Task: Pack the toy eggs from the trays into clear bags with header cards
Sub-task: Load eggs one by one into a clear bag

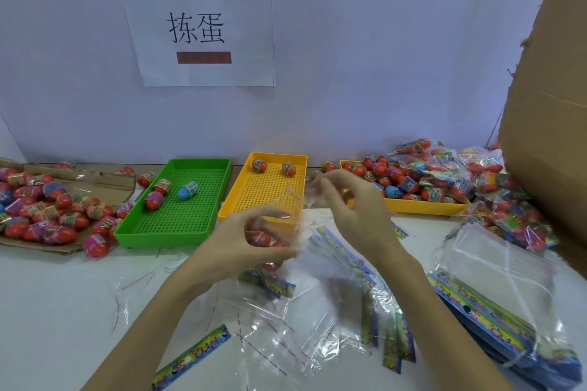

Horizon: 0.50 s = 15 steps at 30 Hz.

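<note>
1. The left hand sits just left of the middle of the table, its fingers curled around a clear bag with red toy eggs inside.
2. The right hand is raised at about 1 o'clock from the left one, fingers bent and pinching the top of the same bag; the film there is blurred.
3. Straight behind the hands, at 12 o'clock, lies a yellow tray with two eggs at its far end.
4. At 11 o'clock lies a green tray holding three eggs, one of them blue.
5. At 2 o'clock a second yellow tray is heaped with eggs, and filled bags pile up beside it against a cardboard box.
6. At 9 o'clock loose eggs lie on flat cardboard.
7. Empty bags with colourful header cards lie scattered at 5 and 6 o'clock, nearest the person.
8. A paper sign hangs on the wall.
</note>
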Motion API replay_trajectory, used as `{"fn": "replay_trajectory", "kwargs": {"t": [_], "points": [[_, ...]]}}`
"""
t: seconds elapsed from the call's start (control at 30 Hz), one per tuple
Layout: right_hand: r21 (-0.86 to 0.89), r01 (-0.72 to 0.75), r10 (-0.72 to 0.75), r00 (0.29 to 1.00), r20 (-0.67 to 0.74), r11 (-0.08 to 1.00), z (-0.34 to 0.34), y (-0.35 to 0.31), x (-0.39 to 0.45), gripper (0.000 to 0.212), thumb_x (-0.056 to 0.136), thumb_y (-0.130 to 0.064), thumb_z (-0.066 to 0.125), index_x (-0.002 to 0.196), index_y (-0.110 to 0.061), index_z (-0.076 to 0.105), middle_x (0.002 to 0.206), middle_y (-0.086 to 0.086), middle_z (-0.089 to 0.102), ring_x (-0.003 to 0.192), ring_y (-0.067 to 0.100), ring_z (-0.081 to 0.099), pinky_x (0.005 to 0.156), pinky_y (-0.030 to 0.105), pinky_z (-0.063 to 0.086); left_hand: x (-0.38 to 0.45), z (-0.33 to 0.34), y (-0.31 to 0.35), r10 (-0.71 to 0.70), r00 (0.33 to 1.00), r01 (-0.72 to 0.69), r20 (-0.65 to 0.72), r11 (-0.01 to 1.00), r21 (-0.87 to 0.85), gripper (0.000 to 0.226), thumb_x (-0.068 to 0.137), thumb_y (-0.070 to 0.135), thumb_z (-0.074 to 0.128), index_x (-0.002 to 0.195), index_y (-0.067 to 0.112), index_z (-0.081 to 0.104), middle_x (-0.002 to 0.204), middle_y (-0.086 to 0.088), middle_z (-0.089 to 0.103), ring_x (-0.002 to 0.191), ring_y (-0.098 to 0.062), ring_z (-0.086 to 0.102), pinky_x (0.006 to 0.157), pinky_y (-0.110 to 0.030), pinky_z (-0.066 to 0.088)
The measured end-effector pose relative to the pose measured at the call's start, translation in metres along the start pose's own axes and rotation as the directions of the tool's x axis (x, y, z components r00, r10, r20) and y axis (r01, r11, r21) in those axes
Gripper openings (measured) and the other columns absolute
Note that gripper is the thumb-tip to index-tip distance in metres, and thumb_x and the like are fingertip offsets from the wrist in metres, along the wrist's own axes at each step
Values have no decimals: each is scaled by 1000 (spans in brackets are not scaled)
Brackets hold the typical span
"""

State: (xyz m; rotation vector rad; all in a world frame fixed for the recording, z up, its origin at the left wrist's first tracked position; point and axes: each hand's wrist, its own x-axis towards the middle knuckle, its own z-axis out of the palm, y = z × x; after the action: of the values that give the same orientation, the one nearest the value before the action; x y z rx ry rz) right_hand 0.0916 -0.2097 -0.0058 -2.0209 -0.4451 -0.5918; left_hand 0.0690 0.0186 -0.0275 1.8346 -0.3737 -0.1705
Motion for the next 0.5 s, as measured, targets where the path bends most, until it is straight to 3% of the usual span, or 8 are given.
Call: {"fn": "replay_trajectory", "kwargs": {"t": [0.1, 0.2, 0.27, 0.37, 0.5], "points": [[-340, -179, 81, 956, -284, 923, -4, 32, 2, 19, 104, -15, 54, 106, -10, 72, 109, 3, 69, 106, 23, 52, 93, 37, 44, 1, 0, -2, -1, 1000, 1, -25, 1000, -17, 59, 74, 25, 95, 126, 31, 67, 103, -2, 79, 86, -20, 76, 70, -33, 64], [-506, -389, 258, 915, -310, 770, 2, 57, 0, 37, 108, -28, 43, 124, -8, 71, 144, 13, 56, 133, 32, 41, 111, 41, 34, 2, 1, -3, 15, 999, -15, -41, 1000, -6, 56, 75, 24, 94, 124, 35, 67, 104, 1, 77, 90, -22, 77, 73, -32, 64], [-546, -448, 345, 894, -286, 708, 9, 64, 0, 46, 110, -36, 35, 131, -11, 68, 158, 12, 42, 145, 34, 30, 119, 47, 27, 2, 3, -3, 23, 998, -23, -50, 1000, -7, 57, 74, 25, 95, 122, 38, 67, 105, 1, 77, 91, -21, 77, 73, -32, 64], [-554, -465, 393, 884, -253, 690, 12, 70, 1, 49, 111, -40, 28, 137, -18, 63, 164, 9, 33, 151, 30, 21, 118, 48, 22, 2, 4, -3, 45, 997, -47, -67, 999, -18, 59, 72, 28, 96, 122, 38, 67, 106, 0, 77, 91, -22, 77, 71, -32, 64], [-573, -477, 373, 879, -297, 667, 10, 75, 1, 46, 110, -38, 31, 136, -19, 63, 155, 12, 43, 142, 31, 31, 110, 46, 26, 2, 6, -1, 70, 995, -70, -65, 998, 4, 59, 72, 30, 95, 123, 35, 67, 107, -1, 77, 91, -23, 78, 69, -32, 65]]}}
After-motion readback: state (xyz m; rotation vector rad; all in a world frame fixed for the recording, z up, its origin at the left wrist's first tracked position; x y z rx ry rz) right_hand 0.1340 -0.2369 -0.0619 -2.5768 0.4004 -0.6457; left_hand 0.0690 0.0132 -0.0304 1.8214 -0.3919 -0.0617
